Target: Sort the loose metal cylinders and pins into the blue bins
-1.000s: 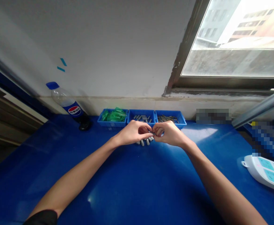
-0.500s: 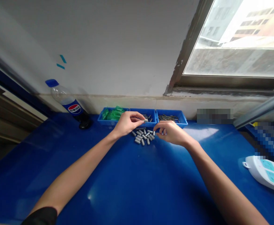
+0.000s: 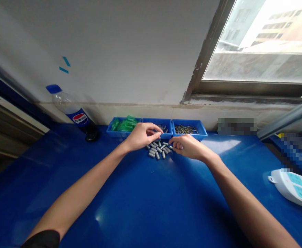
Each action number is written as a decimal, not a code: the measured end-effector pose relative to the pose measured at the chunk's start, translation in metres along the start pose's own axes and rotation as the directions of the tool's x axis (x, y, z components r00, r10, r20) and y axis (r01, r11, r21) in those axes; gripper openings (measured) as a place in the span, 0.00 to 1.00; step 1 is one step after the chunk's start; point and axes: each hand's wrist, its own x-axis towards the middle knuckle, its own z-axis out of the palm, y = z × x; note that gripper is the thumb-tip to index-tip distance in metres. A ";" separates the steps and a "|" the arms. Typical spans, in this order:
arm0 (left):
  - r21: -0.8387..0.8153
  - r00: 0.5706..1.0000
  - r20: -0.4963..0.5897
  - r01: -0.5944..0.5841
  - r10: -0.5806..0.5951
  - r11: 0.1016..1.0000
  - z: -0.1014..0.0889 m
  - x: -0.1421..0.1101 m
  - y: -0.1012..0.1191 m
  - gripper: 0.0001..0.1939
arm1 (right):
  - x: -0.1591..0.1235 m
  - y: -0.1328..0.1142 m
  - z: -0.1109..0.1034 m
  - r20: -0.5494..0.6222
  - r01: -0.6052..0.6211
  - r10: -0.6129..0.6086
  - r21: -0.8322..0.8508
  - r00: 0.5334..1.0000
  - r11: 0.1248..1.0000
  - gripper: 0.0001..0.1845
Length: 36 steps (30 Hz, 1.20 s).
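My left hand (image 3: 142,136) is closed in a pinch in front of the middle blue bin (image 3: 169,135), which holds small grey metal pieces. What sits between its fingertips is too small to make out. Just to the right, my right hand (image 3: 186,146) pinches a small metal cylinder (image 3: 171,147) at the right edge of the pile. Several more short silvery cylinders (image 3: 157,155) lie loosely on the blue table (image 3: 151,199) between and below both hands.
Beside the middle bin stand a left bin with green plastic pieces (image 3: 127,123) and a right bin with thin metal pins (image 3: 185,129). A cola bottle (image 3: 80,119) stands at the back left. A white power strip (image 3: 292,187) lies at the right edge.
My right fingertips have closed on a cylinder at the pile's edge. The metal piece seen earlier at my left fingertips is now hard to see. The view has shifted slightly.
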 end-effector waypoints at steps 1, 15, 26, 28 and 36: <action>0.015 1.000 0.016 -0.010 0.010 1.000 0.000 -0.001 0.001 0.11 | 0.000 -0.001 0.000 0.001 -0.001 0.001 0.011 1.000 1.000 0.18; -0.034 0.990 0.141 -0.004 0.009 0.999 0.011 -0.006 0.007 0.15 | -0.004 -0.015 -0.003 -0.181 0.007 0.181 0.726 0.967 0.687 0.18; -0.172 0.991 0.065 0.125 -0.115 0.977 0.013 -0.001 0.000 0.15 | 0.002 -0.017 0.010 -0.220 0.061 0.261 0.861 0.940 0.505 0.25; -0.181 0.991 0.032 0.137 -0.133 0.974 0.011 0.000 -0.002 0.14 | 0.001 -0.016 0.010 -0.212 0.037 0.256 0.831 0.943 0.555 0.24; 0.163 0.997 -0.074 0.044 -0.032 0.986 -0.001 0.003 -0.010 0.07 | 0.004 -0.001 0.025 -0.150 -0.042 0.189 0.666 0.970 0.745 0.12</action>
